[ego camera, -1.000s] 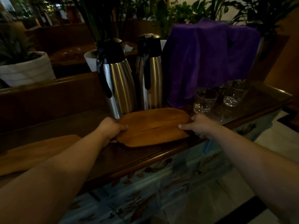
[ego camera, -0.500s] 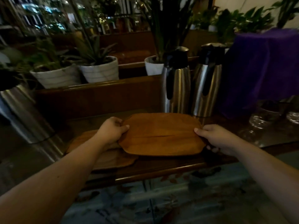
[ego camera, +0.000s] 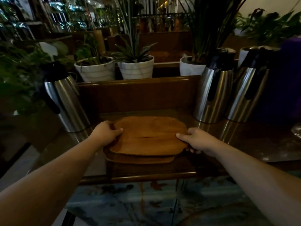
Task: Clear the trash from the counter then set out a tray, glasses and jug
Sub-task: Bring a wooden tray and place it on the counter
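Observation:
A brown wooden tray (ego camera: 148, 136) is gripped at both short ends, my left hand (ego camera: 105, 132) on its left edge and my right hand (ego camera: 197, 140) on its right edge. It sits directly over a second wooden tray (ego camera: 141, 159), whose front rim shows beneath it. Both are on the dark wooden counter (ego camera: 244, 144). Two steel jugs with black handles (ego camera: 213, 88) (ego camera: 249, 88) stand at the back right, and a third steel jug (ego camera: 65, 101) stands at the left. The edge of a glass (ego camera: 297, 130) shows at the far right.
A raised wooden ledge (ego camera: 138, 82) runs behind the counter with white plant pots (ego camera: 96, 69) (ego camera: 136, 67) (ego camera: 191, 66) on it. A purple cloth (ego camera: 290, 75) hangs at the right. The counter's front rim (ego camera: 146, 176) is close to me.
Both hands have carried the tray leftward along the counter, from beside the two jugs and glasses to directly above the second tray. The view has swung left with it.

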